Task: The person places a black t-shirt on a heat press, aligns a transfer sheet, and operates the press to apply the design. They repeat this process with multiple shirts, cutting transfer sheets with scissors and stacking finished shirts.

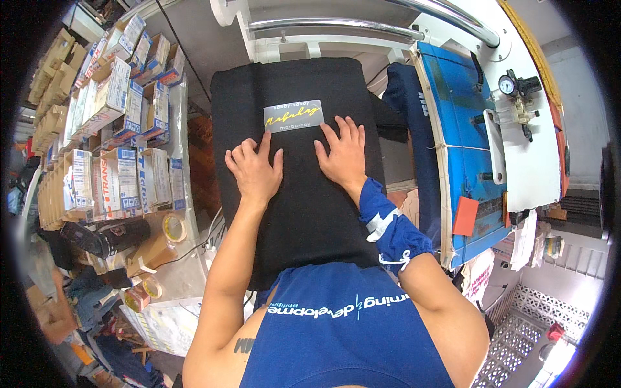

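Note:
A black garment [310,207] is spread over the flat bed of a press in front of me. Near its far end lies a small clear-grey transfer film [278,110] with yellow script and white lettering. The index fingertip of my left hand [254,171] rests at the film's lower left corner, its other fingers slightly bent and thumb apart. My right hand [346,155] lies on the cloth with fingers spread, its index fingertip by the lower right corner. Neither hand grips anything.
On the right stands a blue press part [466,149] with a red patch [465,216] and a pressure gauge [507,84]. Dark blue cloth [414,123] hangs beside the bed. Cardboard bins [116,97] and tape rolls [174,227] occupy the left. Metal bars [336,24] cross behind.

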The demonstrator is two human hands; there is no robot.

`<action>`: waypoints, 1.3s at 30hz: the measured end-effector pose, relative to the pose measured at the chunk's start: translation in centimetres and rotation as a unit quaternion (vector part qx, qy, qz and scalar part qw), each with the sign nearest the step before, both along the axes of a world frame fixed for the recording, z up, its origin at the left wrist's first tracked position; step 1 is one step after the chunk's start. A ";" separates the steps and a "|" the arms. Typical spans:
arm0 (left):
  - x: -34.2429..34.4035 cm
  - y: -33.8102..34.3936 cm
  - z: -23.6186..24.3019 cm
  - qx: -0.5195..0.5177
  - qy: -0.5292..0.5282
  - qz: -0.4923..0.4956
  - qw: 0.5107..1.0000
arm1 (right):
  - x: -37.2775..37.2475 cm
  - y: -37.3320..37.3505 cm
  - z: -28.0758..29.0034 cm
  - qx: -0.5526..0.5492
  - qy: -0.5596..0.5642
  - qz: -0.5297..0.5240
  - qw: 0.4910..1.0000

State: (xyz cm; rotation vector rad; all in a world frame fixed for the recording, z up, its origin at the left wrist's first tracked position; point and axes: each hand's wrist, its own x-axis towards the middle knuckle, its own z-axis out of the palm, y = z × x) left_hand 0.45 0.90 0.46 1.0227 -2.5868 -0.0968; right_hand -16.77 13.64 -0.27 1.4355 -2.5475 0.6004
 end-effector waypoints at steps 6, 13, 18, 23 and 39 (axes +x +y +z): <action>0.1 0.0 -0.2 0.016 0.004 0.002 1.000 | 0.1 0.0 0.0 0.005 -0.002 -0.005 1.000; 0.1 0.0 -0.4 0.017 0.002 0.005 1.000 | 0.0 -0.1 0.0 0.014 0.000 -0.006 1.000; 0.1 0.0 -0.4 -0.002 0.001 0.002 1.000 | 0.0 -0.1 -0.1 0.010 -0.007 -0.004 1.000; 0.1 -0.1 -0.4 0.009 -0.010 -0.003 1.000 | -0.1 0.0 -0.2 0.000 -0.011 -0.001 1.000; 0.0 -0.1 -0.1 -0.017 0.016 0.001 1.000 | 0.0 -0.1 -0.1 -0.004 0.000 -0.007 1.000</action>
